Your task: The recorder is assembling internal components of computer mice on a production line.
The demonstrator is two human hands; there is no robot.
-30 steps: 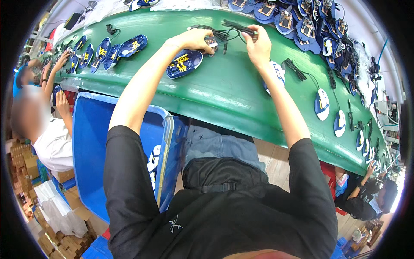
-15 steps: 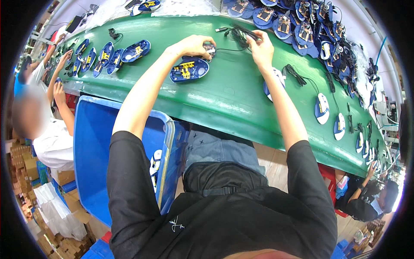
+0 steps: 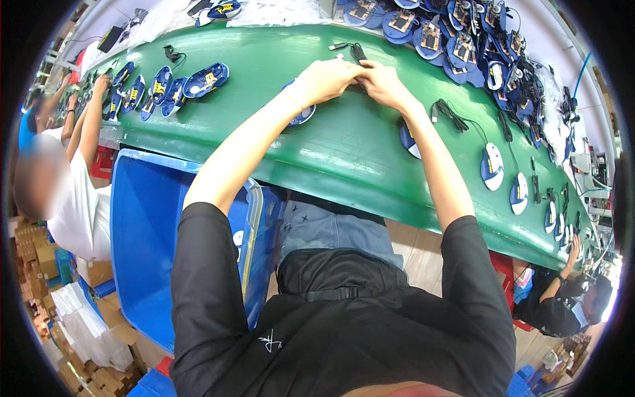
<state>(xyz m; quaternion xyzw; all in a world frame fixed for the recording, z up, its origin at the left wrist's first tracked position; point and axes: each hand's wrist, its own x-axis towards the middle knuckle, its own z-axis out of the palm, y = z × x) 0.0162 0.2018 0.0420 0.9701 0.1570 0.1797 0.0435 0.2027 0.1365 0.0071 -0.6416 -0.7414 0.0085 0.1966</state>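
Observation:
On the green work surface, my left hand [image 3: 329, 81] and my right hand [image 3: 385, 86] meet with their fingertips together. A bundled black cable [image 3: 358, 51] with a plug end lies right at the fingertips. My right fingers pinch this cable. My left fingers are closed too, but what is in them is hidden. Below my left wrist sits a dark blue computer mouse shell [image 3: 305, 117], mostly covered by the forearm. A blue and white mouse [image 3: 409, 141] shows partly behind my right forearm.
Open blue shells with yellow parts [image 3: 207, 80] lie to the left. Corded mice [image 3: 493, 167] line the right side. Blue shells with circuit boards [image 3: 428, 41] are heaped at the back right. A blue bin [image 3: 142, 264] stands near left. Co-workers sit at both sides.
My left hand has moved right, from the small circuit board beside the shell to my right hand. My right hand has come left and nearer. The board is out of sight.

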